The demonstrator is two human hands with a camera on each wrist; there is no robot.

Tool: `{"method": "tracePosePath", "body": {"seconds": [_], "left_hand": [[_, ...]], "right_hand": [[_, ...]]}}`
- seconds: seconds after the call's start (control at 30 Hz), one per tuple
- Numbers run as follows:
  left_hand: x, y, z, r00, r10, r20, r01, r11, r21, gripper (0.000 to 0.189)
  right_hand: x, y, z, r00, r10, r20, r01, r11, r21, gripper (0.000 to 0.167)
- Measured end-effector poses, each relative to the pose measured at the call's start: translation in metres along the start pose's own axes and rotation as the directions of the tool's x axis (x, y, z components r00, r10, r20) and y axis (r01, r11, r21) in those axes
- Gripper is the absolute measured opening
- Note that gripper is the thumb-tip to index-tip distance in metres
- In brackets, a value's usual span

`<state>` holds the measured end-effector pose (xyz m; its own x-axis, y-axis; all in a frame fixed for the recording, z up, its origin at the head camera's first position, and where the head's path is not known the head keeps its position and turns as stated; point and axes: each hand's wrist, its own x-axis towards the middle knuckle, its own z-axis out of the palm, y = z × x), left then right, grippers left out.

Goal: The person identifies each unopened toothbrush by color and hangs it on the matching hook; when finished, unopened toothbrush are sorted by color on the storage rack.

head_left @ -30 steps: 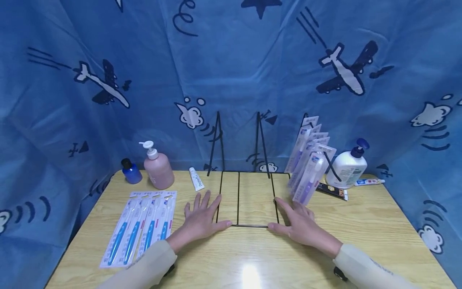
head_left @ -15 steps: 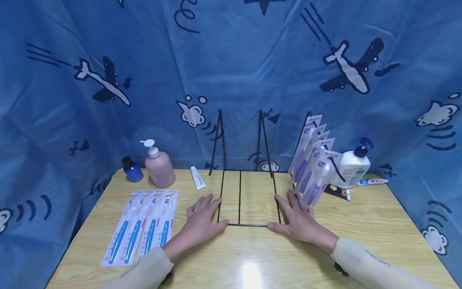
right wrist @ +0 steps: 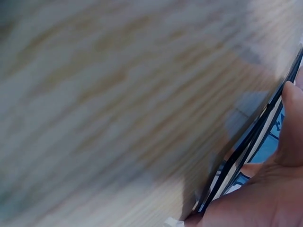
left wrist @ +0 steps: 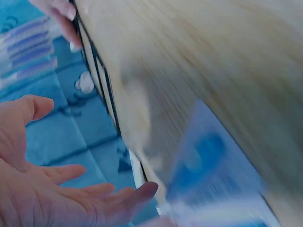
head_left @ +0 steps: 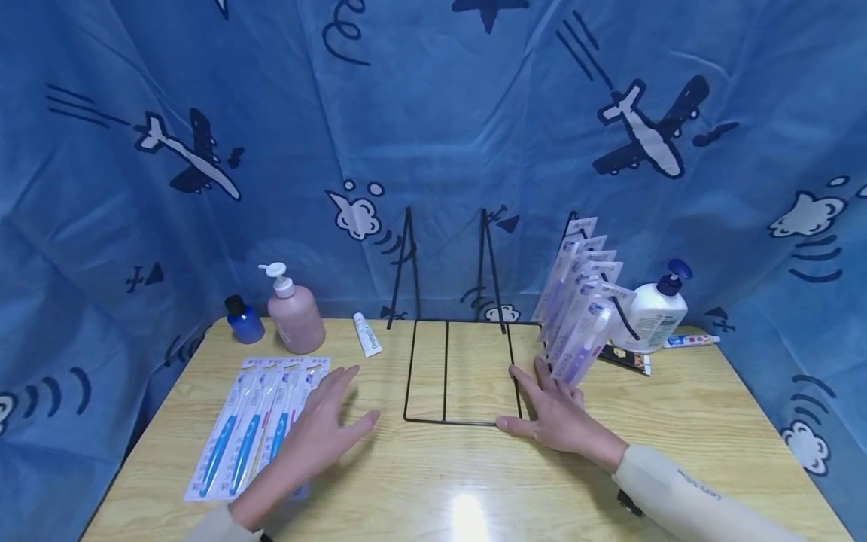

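Rack [head_left: 445, 373] probably wants light pressure from my splayed right hand [head_left: 554, 410]; my left hand [head_left: 323, 430], loose, empty, should meet blue toothbrush packs [head_left: 245, 448] edge-first.

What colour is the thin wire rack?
Black; the thin wire rack shows best in the head view.

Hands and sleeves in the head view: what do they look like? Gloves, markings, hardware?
The left hand and right hand are bare, no gloves. The left sleeve and right sleeve are long and pale beige. Dark lettering, too small to read, marks the right one. A small black object shows beneath it.
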<state>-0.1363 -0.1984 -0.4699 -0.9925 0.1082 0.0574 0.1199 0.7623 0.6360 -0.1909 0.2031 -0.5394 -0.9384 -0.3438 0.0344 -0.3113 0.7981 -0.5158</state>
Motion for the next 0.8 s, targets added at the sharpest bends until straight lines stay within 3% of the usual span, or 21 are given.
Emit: {"method": "tracePosePath", "body": {"seconds": [0.13, 0.27, 0.43, 0.53, 0.73, 0.8], "left_hand": [[-0.011, -0.016, -0.026, 0.996, -0.084, -0.008, 0.084, 0.996, 0.041, 0.086], [-0.016, -0.04, -0.054, 0.979, -0.204, 0.011, 0.203, 0.977, 0.068, 0.091], [-0.022, -0.081, -0.087, 0.923, -0.382, 0.049, 0.379, 0.923, 0.059, 0.1], [-0.028, -0.108, -0.1, 0.891, -0.453, 0.034, 0.45, 0.891, 0.066, 0.102], [-0.038, -0.148, -0.105, 0.823, -0.568, 0.019, 0.564, 0.82, 0.096, 0.095], [-0.038, -0.155, -0.104, 0.817, -0.577, 0.016, 0.572, 0.813, 0.11, 0.092]], "right_hand": [[0.001, 0.002, 0.003, 1.0, -0.02, -0.013, 0.02, 1.0, -0.013, 0.104], [0.001, 0.001, 0.003, 0.999, -0.03, -0.025, 0.03, 1.0, 0.001, 0.105], [-0.002, -0.003, 0.003, 0.999, -0.043, -0.024, 0.043, 0.999, 0.021, 0.107], [0.0, -0.004, 0.005, 0.999, -0.043, -0.014, 0.044, 0.998, 0.035, 0.107], [0.003, -0.002, 0.007, 1.0, -0.027, -0.006, 0.027, 0.999, 0.031, 0.106], [0.004, -0.002, 0.006, 0.999, -0.032, -0.006, 0.032, 0.999, 0.016, 0.106]]}}
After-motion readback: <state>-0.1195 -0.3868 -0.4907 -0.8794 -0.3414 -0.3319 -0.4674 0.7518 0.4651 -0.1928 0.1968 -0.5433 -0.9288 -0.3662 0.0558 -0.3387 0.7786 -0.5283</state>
